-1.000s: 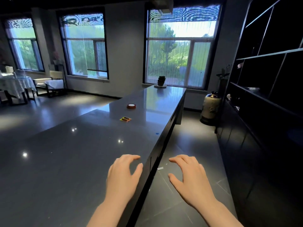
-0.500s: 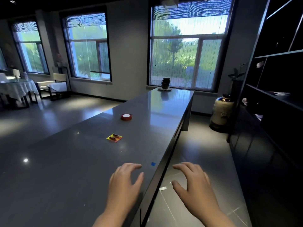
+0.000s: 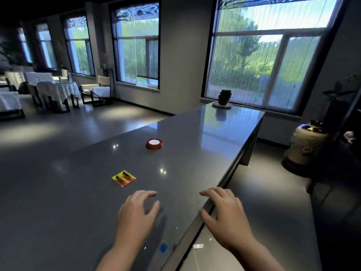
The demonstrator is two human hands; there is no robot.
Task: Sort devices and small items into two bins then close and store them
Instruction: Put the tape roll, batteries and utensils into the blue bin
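A small yellow and red battery pack (image 3: 123, 178) lies flat on the long dark grey counter (image 3: 195, 137). Farther along the counter sits a red tape roll (image 3: 154, 144) with a white centre. My left hand (image 3: 136, 214) hovers over the counter just short of the battery pack, fingers relaxed and holding nothing. My right hand (image 3: 224, 210) hangs over the counter's right edge, fingers spread and empty. No bins are in view.
A dark potted plant on a plate (image 3: 223, 99) stands at the counter's far end by the window. A blue tape mark (image 3: 163, 247) sits near the counter edge. A large ceramic jar (image 3: 304, 145) stands on the floor at right. Draped tables and chairs (image 3: 56, 90) fill the far left.
I have moved forward along the counter. The battery pack and tape roll are now much closer, and both hands are above the counter near the pack.
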